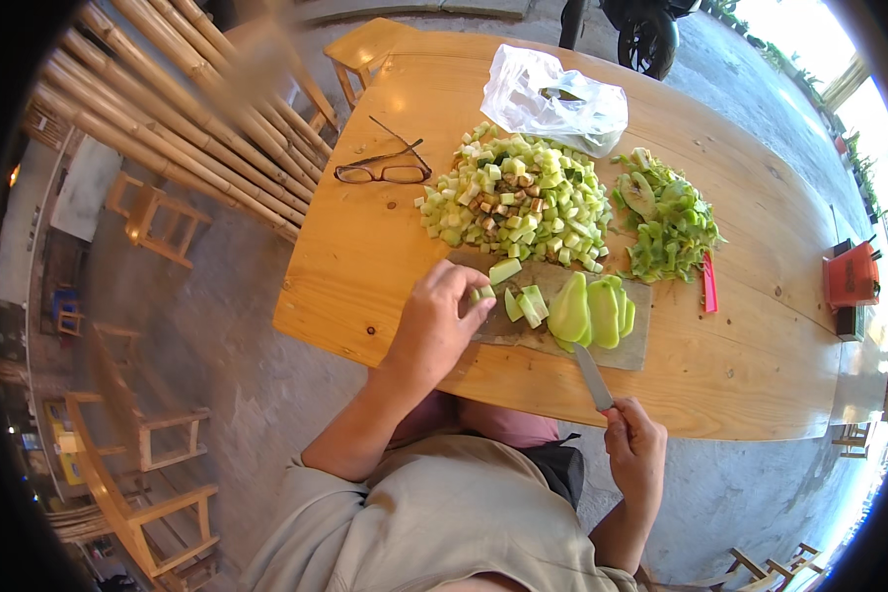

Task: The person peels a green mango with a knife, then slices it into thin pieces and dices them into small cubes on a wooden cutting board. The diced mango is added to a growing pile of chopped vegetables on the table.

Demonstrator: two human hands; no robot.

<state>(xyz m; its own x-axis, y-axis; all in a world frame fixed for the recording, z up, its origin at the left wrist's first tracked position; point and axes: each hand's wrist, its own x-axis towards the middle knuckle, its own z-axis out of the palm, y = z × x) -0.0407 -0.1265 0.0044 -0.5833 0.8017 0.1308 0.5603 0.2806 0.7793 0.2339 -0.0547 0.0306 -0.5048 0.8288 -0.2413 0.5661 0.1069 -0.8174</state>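
My left hand pinches a small pale green vegetable piece between thumb and fingers at the left end of a wooden cutting board. My right hand grips the handle of a kitchen knife. Its blade points up the table, the tip by the board's near edge, close to peeled chayote slices. Cut wedges lie between the slices and my left hand. Just beyond the board is a large heap of diced chayote, some cubes browned.
Green peelings are piled right of the heap, with a pink-red handled tool beside them. Eyeglasses lie at left on the wooden table. Beyond the heap sits a white plastic bag. A red container stands far right.
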